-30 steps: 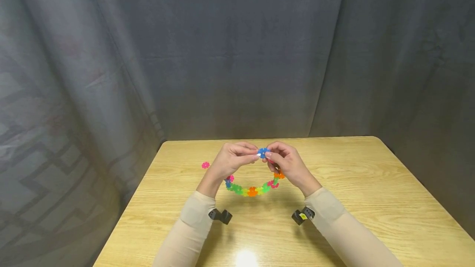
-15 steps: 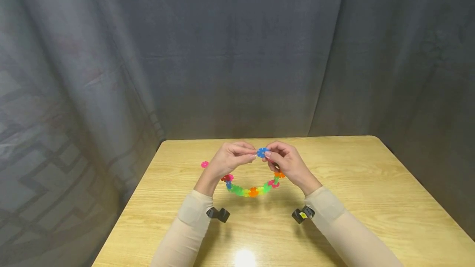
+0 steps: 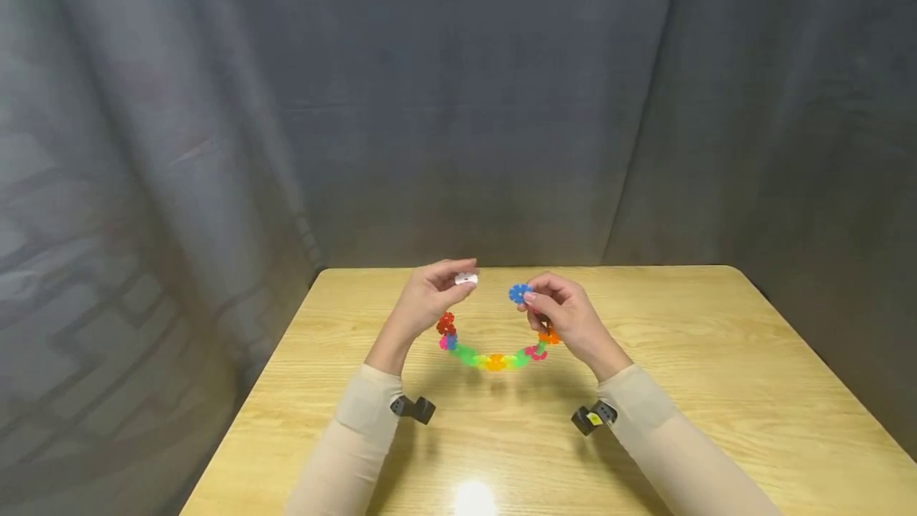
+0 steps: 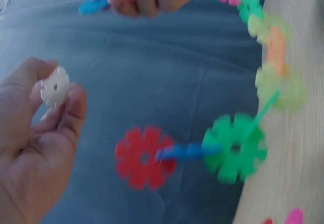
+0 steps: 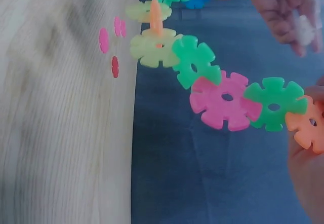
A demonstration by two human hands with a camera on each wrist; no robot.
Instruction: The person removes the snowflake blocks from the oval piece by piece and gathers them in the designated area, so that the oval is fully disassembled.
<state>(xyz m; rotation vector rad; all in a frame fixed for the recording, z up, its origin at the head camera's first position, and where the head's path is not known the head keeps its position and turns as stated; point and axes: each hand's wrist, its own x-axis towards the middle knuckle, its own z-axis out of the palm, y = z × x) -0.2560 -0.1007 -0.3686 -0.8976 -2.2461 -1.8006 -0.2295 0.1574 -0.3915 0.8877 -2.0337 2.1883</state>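
Above the wooden table (image 3: pixel 645 357), the left hand (image 3: pixel 423 305) pinches a white snowflake disc (image 3: pixel 466 279) between thumb and fingertips, the other fingers loosely curled. Just beside it, a short gap away, the right hand (image 3: pixel 566 317) pinches a blue snowflake disc (image 3: pixel 519 293) at the top end of a chain of coloured discs (image 3: pixel 494 358). That chain sags in a curve from the right hand toward the left, ending in a red disc (image 3: pixel 446 322) hanging free below the left fingers. Half a second ago both hands met at the blue disc; now they have drawn apart, the left carrying the white piece away.
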